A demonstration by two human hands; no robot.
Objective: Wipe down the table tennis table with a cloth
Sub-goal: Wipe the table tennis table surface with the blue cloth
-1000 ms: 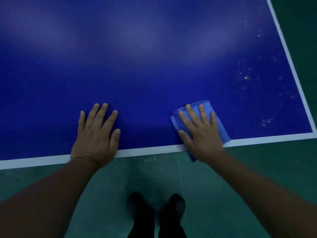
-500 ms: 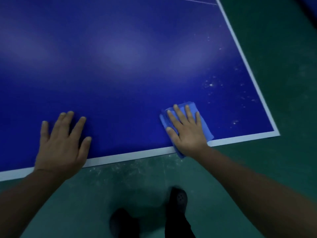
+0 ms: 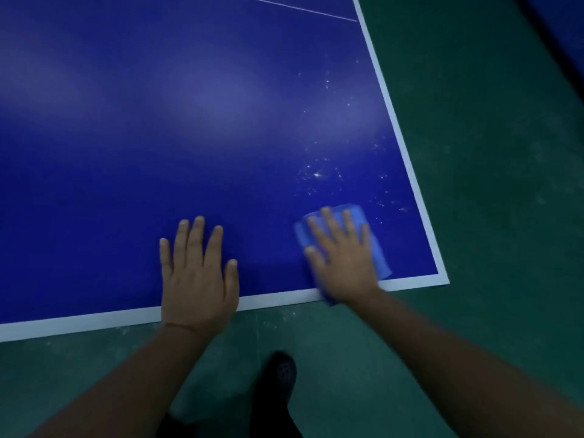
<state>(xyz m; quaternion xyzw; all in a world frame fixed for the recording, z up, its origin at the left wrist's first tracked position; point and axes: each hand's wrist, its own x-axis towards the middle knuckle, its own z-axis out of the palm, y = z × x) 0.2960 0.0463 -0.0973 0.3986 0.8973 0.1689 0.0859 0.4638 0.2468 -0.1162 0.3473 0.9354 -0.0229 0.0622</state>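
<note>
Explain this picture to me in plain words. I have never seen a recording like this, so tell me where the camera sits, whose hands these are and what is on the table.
There is no machine here. The camera is worn on a person's head and looks forward and down, so the two arms reaching in from the bottom are that person's own. The big blue surface with the white border is a table tennis table, seen at its near right corner. The left hand lies flat on the table by the near edge, fingers straight, holding nothing. The right hand presses flat on a folded blue cloth close to that corner. Beyond the cloth, white specks are scattered on the blue. Below the table edge is a green floor and a dark shoe.
</note>
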